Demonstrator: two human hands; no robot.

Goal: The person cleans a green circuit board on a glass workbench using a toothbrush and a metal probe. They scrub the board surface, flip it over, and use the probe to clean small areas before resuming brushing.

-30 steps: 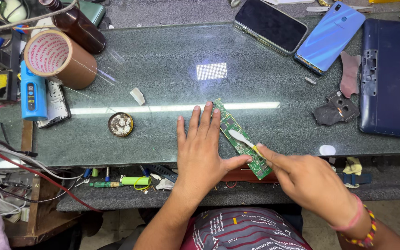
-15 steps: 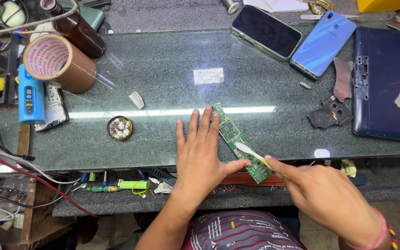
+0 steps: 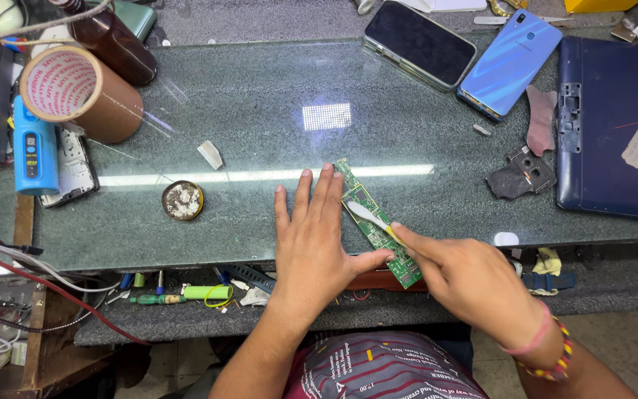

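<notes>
at the front edge of the glass tabletop (image 3: pixel 260 111), the left hand (image 3: pixel 315 240) lies flat, pinning a green circuit board (image 3: pixel 375 222); the right hand (image 3: pixel 474 284) has its grip closed on a white brush (image 3: pixel 367 215). hard scrubbing could loosen small components or push the overhanging board off the edge.

A glass-topped table (image 3: pixel 260 111) carries a green circuit board (image 3: pixel 375 222) near its front edge. At ten o'clock lies a tape roll (image 3: pixel 79 92), at one o'clock two phones (image 3: pixel 419 43), at three o'clock a blue tablet (image 3: pixel 614 125), and at nine o'clock a small round tin (image 3: pixel 183 200).
</notes>
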